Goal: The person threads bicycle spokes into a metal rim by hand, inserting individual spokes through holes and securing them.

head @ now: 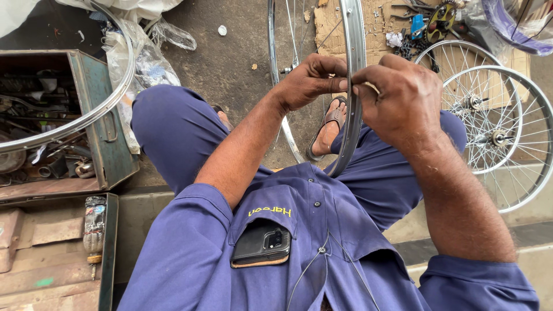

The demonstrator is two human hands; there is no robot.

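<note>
- In the head view, I look down at my two hands, and both are on a shiny silver metal bicycle wheel rim [352,86] that stands up on its edge between my knees.
- My left hand [311,80] is curled, with its fingertips pressed together on the left side of the rim's edge.
- My right hand [403,101] is curled too, and its thumb and fingers pinch the same edge from the right side, just beside the left hand's fingers. The two hands almost touch.
- I cannot tell if a small part is held between the fingers.
- The rim runs from the top edge of the picture down to my lap, where its bottom touches my dark blue work shirt [311,230].
- Thin silver spokes [291,34] show inside the rim, near the top.
- A black phone [262,245] sticks out of the shirt's chest pocket.
- My foot in a brown sandal [329,124] rests on the grey ground behind the rim.
- At the left edge sits an open, rusty green metal toolbox [98,115], full of old tools. A second bare silver rim [109,98] lies across its top.
- A small dirty bottle [95,224] lies near the bottom left corner, by the toolbox lid.
- At the right edge, two spoked silver wheels [507,126] lie flat on the ground, one over the other.
- Near the top right corner, a yellow and black gear wheel [440,20] lies on brown cardboard.
</note>
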